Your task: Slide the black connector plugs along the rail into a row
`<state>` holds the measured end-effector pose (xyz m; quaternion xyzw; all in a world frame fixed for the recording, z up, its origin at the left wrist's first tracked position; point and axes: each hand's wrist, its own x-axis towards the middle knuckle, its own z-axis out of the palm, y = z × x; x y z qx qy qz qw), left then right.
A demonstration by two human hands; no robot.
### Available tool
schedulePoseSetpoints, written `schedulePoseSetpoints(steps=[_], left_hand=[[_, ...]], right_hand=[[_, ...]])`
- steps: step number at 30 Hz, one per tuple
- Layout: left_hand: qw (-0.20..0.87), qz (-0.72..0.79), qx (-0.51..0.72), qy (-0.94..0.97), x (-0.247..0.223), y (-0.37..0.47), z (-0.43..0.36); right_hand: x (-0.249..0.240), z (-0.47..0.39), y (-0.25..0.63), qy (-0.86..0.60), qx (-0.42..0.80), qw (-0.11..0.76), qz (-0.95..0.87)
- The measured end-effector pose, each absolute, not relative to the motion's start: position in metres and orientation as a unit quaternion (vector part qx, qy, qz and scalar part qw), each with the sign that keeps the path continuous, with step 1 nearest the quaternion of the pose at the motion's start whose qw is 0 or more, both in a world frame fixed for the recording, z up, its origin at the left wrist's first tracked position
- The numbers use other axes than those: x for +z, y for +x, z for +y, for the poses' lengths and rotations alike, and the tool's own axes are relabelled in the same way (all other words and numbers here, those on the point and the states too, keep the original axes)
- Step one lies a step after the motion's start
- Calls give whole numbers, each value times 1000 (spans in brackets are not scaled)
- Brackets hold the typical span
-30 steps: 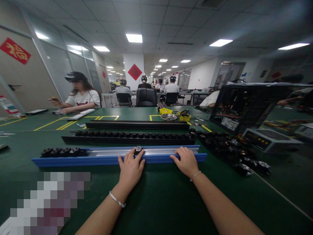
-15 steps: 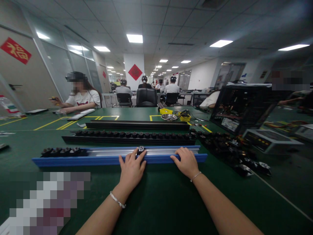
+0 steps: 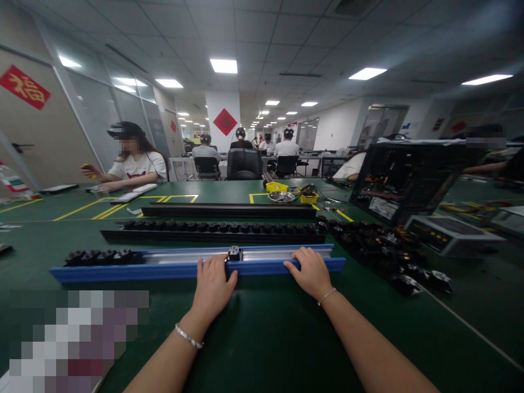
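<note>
A long blue rail [image 3: 172, 274] with a silvery channel lies crosswise in front of me. In its channel sits a small black socket-like module [image 3: 233, 252], near the middle. My left hand [image 3: 214, 281] is just left of that module, its fingers closed over the rail's near wall and its thumb outside. Those fingertips are partly hidden in the channel. Further right, my right hand [image 3: 311, 270] grips the same near wall, with curled fingers inside and thumb to the left. Several more black modules [image 3: 98, 256] stand in a row at the rail's left end.
Behind the rail lie a black rail [image 3: 213, 236] with a row of modules and another black rail [image 3: 229, 210]. Loose modules [image 3: 380, 245] are heaped at the right, beside an open computer case [image 3: 409, 180] and a power supply [image 3: 450, 234]. A person [image 3: 137, 161] sits at far left.
My left hand has shifted slightly left, and its fingers have come off the module to the module's left side. The right hand keeps its place on the rail.
</note>
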<state>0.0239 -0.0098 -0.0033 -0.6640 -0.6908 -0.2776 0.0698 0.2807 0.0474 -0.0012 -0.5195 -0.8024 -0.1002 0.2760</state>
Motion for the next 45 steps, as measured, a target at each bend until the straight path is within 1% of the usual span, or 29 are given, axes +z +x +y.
schedulePoseSetpoints(steps=[7, 16, 45], left_hand=[[56, -681, -263, -681, -1, 28, -12], [59, -681, -259, -682, 0, 30, -12], [41, -674, -249, -694, 5, 30, -15]], right_hand=[[-2, 48, 281, -518, -116, 270, -803], [-1, 48, 281, -518, -90, 275, -805], [0, 47, 280, -524, -84, 274, -802]])
